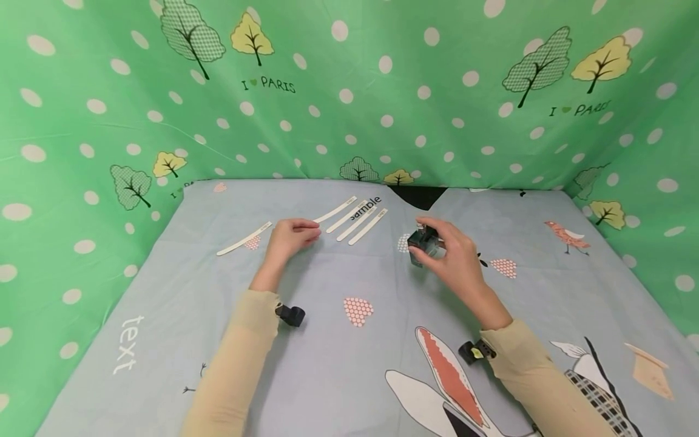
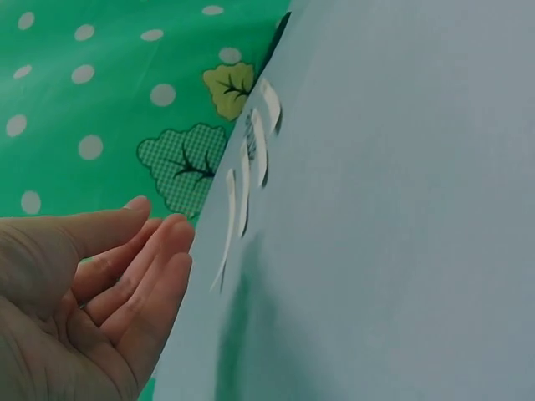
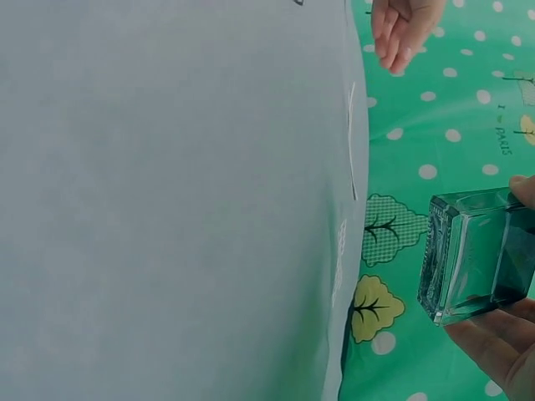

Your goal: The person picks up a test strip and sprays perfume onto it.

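Observation:
My right hand (image 1: 455, 252) grips a square, dark-teal glass perfume bottle (image 1: 416, 247), fingers on one side and thumb on the other. One finger lies at the sprayer on top. In the right wrist view the thick clear base of the bottle (image 3: 456, 259) faces the camera. My left hand (image 1: 295, 237) holds nothing; its fingers are loosely bent, as the left wrist view shows. Its fingertips are right by the lower end of a white paper test strip (image 1: 335, 209). Several such strips (image 2: 244, 188) lie slanted side by side, and a single strip (image 1: 244, 239) lies left of the hand.
A grey-blue printed cloth (image 1: 327, 364) covers the table, with hearts, a rabbit and lettering on it. Behind and at both sides hangs a green dotted curtain (image 1: 349, 121). Each wrist wears a small black camera (image 1: 291, 315).

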A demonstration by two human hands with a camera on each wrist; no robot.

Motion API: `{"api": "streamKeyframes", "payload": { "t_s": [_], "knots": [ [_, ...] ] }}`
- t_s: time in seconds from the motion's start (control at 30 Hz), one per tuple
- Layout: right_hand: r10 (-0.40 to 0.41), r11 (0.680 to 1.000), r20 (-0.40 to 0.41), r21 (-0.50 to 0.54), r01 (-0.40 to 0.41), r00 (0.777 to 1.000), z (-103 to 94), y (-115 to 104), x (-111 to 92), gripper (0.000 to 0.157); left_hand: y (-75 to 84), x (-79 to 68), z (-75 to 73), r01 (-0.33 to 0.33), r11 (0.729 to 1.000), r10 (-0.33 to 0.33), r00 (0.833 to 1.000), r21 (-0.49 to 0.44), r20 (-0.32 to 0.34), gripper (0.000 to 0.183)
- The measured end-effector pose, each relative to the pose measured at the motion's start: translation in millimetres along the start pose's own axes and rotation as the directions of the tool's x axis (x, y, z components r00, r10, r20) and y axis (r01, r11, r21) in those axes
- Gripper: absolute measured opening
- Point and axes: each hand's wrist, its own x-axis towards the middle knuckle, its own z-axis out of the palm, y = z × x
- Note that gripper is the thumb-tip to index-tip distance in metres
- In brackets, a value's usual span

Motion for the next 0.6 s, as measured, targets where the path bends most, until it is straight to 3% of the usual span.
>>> {"api": "streamKeyframes", "payload": {
  "t_s": [0.27, 0.6],
  "knots": [
    [-0.004, 1.0, 0.003, -0.006, 0.004, 1.0, 0.2, 0, 0, 0.057, -3.2, -3.7, -25.2, -0.01, 0.998, 0.012, 0.999, 0.06, -0.034, 0.033],
    [0.001, 1.0, 0.006, 0.0, -0.001, 1.0, 0.1, 1, -1, 0.056, -9.3, -10.3, -51.6, 0.041, 0.995, -0.033, 0.995, 0.088, -0.091, 0.036]
  ]
}}
